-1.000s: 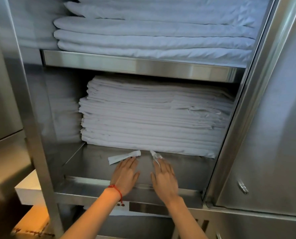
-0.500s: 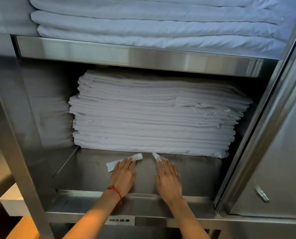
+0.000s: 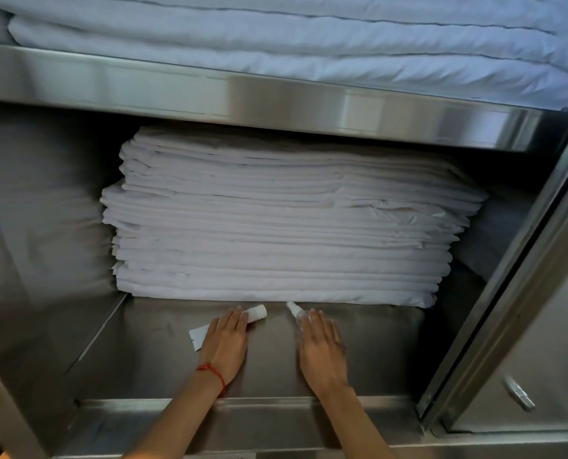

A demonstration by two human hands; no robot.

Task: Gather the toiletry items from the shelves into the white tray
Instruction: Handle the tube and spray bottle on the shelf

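A small white tube [image 3: 257, 313] lies on the steel shelf floor [image 3: 163, 352] in front of a sheet stack. My left hand [image 3: 224, 342], with a red string at the wrist, lies flat over the tube's middle; only its cap end and flat tail show. A small clear bottle with a white cap [image 3: 294, 309] lies to the right. My right hand [image 3: 320, 349] rests flat on the bottle's body, fingers together and extended. Neither hand has curled around its item. The white tray is out of view.
A tall stack of folded white sheets [image 3: 282, 226] fills the back of the shelf. Thicker folded bedding [image 3: 276, 38] sits on the shelf above. A steel door with a handle [image 3: 521, 397] stands at the right. The cabinet's front lip [image 3: 242, 412] runs under my forearms.
The view has moved closer to the shelf and the white tray at lower left has left the view. Both hands have slid forward over the tube and the bottle.
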